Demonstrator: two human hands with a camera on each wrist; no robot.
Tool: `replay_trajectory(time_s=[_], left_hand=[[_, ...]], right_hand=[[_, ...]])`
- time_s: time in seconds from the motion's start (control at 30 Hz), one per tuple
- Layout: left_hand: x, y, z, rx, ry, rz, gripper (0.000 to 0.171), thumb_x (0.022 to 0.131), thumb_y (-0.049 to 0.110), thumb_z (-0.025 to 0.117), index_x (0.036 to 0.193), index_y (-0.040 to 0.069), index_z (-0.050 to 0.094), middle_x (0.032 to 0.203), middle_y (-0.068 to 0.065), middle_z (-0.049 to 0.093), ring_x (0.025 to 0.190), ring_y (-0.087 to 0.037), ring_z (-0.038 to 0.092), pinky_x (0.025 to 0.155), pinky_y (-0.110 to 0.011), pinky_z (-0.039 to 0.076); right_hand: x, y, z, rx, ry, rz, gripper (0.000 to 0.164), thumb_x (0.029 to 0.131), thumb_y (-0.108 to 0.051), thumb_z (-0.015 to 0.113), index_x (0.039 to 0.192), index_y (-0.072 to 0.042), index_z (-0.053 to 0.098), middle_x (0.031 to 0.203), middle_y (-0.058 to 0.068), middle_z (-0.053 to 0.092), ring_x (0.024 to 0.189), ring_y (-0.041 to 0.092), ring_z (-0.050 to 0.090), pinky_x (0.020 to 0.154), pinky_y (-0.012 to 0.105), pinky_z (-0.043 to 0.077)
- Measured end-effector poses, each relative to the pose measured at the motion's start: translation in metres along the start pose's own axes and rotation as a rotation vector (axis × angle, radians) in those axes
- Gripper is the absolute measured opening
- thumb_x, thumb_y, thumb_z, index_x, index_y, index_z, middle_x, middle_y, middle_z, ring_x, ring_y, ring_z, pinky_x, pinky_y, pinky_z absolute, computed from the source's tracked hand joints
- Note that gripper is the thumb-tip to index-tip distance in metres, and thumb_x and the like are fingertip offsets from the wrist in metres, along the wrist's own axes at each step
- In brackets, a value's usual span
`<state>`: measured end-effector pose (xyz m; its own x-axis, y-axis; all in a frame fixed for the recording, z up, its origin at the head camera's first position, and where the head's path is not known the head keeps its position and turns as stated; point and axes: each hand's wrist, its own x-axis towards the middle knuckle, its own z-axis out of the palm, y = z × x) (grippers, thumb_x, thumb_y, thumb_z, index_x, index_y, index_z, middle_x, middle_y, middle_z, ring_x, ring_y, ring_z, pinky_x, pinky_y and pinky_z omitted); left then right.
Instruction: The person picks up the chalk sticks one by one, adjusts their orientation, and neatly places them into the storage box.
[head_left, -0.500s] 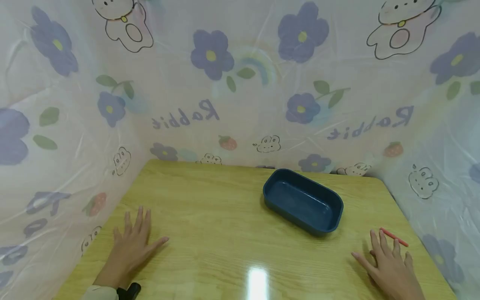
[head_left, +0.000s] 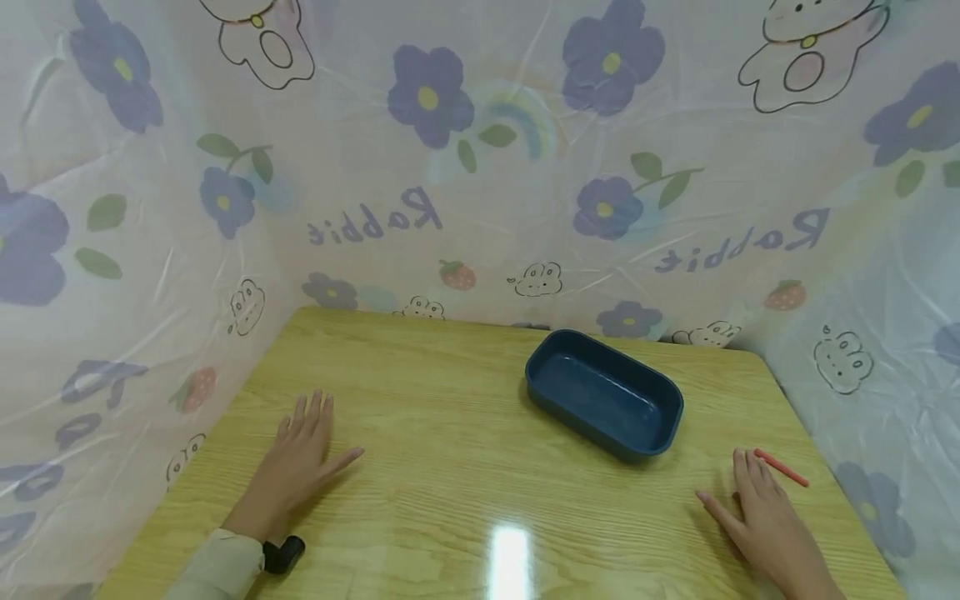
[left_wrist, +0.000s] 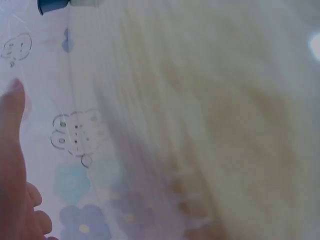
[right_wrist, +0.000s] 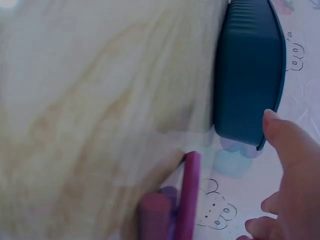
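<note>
My left hand (head_left: 292,471) is over the left part of the table, its fingers straight and close together, the thumb spread to the right. Nothing is in its grasp. My right hand (head_left: 768,521) is near the table's right side, fingers extended and thumb apart. Just beyond its fingertips lies a thin red stick (head_left: 782,468), magenta in the right wrist view. Beside that stick, the right wrist view also has a short, thick pinkish cylinder (right_wrist: 155,215), which I cannot make out in the head view. Whether either hand touches the tabletop, I cannot tell.
A dark blue rectangular container (head_left: 592,432) with rounded corners stands right of centre, towards the back of the wooden table (head_left: 420,467). Patterned plastic sheeting (head_left: 495,183) rises behind the table and along both sides.
My left hand has moved right and slightly forward, with its fingers drawn closer together. The right hand's fingers have also come together, with a slight shift left. The view has tilted a little.
</note>
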<state>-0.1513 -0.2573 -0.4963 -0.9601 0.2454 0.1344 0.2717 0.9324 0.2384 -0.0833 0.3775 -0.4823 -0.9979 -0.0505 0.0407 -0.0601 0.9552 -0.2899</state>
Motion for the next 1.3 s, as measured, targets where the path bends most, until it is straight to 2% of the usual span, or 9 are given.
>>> replay_trajectory(time_s=[0.2, 0.33, 0.5, 0.77, 0.87, 0.97, 1.3], left_hand=[[0.016, 0.014, -0.005, -0.025, -0.038, 0.047, 0.096, 0.089, 0.066, 0.037, 0.147, 0.000, -0.002, 0.153, -0.018, -0.008, 0.139, -0.036, 0.000, 0.108, -0.054, 0.017], [0.027, 0.027, -0.010, -0.020, -0.047, 0.091, 0.093, 0.091, 0.062, 0.040, 0.147, -0.004, 0.004, 0.153, -0.020, 0.000, 0.139, -0.035, 0.005, 0.108, -0.052, 0.019], [0.042, 0.044, -0.016, -0.019, -0.041, 0.139, 0.089, 0.091, 0.059, 0.043, 0.147, -0.002, 0.010, 0.153, -0.018, 0.007, 0.140, -0.032, 0.010, 0.109, -0.049, 0.018], [0.074, 0.078, -0.022, 0.057, -0.001, 0.294, 0.088, 0.092, 0.061, 0.037, 0.147, -0.003, 0.013, 0.152, -0.021, 0.013, 0.139, -0.031, 0.012, 0.109, -0.045, 0.021], [0.088, 0.090, -0.019, 0.091, 0.012, 0.345, 0.088, 0.092, 0.061, 0.037, 0.147, -0.003, 0.012, 0.152, -0.020, 0.013, 0.140, -0.030, 0.011, 0.110, -0.044, 0.021], [0.102, 0.104, -0.014, 0.106, -0.004, 0.373, 0.089, 0.092, 0.063, 0.034, 0.147, -0.002, 0.010, 0.153, -0.018, 0.009, 0.140, -0.028, 0.009, 0.111, -0.042, 0.018], [0.146, 0.151, 0.009, 0.112, -0.039, 0.457, 0.086, 0.093, 0.061, 0.033, 0.147, -0.002, 0.011, 0.153, -0.019, 0.010, 0.140, -0.028, 0.007, 0.111, -0.039, 0.017]], right_hand=[[0.003, -0.009, -0.007, 0.066, 0.010, 0.001, 0.089, 0.095, -0.049, 0.045, 0.142, 0.014, 0.002, 0.145, 0.038, 0.001, 0.134, 0.048, 0.001, 0.106, 0.059, 0.001], [0.008, -0.015, -0.011, 0.109, 0.006, -0.028, 0.087, 0.095, -0.047, 0.046, 0.144, 0.011, 0.002, 0.146, 0.035, 0.003, 0.136, 0.045, 0.002, 0.107, 0.058, 0.003], [0.015, -0.028, -0.016, 0.143, -0.017, -0.065, 0.090, 0.094, -0.048, 0.048, 0.146, 0.005, -0.003, 0.150, 0.030, -0.002, 0.137, 0.042, -0.001, 0.105, 0.061, 0.006], [0.026, -0.046, -0.023, 0.143, -0.047, -0.087, 0.094, 0.092, -0.052, 0.049, 0.146, 0.001, -0.006, 0.151, 0.023, -0.009, 0.137, 0.040, -0.006, 0.104, 0.063, 0.008], [0.029, -0.052, -0.023, 0.150, -0.049, -0.080, 0.096, 0.091, -0.054, 0.049, 0.146, 0.001, -0.007, 0.151, 0.020, -0.011, 0.138, 0.036, -0.010, 0.104, 0.063, 0.007], [0.032, -0.056, -0.022, 0.149, -0.055, -0.062, 0.098, 0.090, -0.056, 0.049, 0.146, 0.001, -0.008, 0.151, 0.020, -0.012, 0.138, 0.035, -0.012, 0.103, 0.064, 0.007], [0.042, -0.067, -0.013, 0.147, -0.092, 0.004, 0.105, 0.089, -0.061, 0.046, 0.142, 0.009, -0.012, 0.147, 0.029, -0.015, 0.135, 0.043, -0.011, 0.099, 0.068, 0.011]])
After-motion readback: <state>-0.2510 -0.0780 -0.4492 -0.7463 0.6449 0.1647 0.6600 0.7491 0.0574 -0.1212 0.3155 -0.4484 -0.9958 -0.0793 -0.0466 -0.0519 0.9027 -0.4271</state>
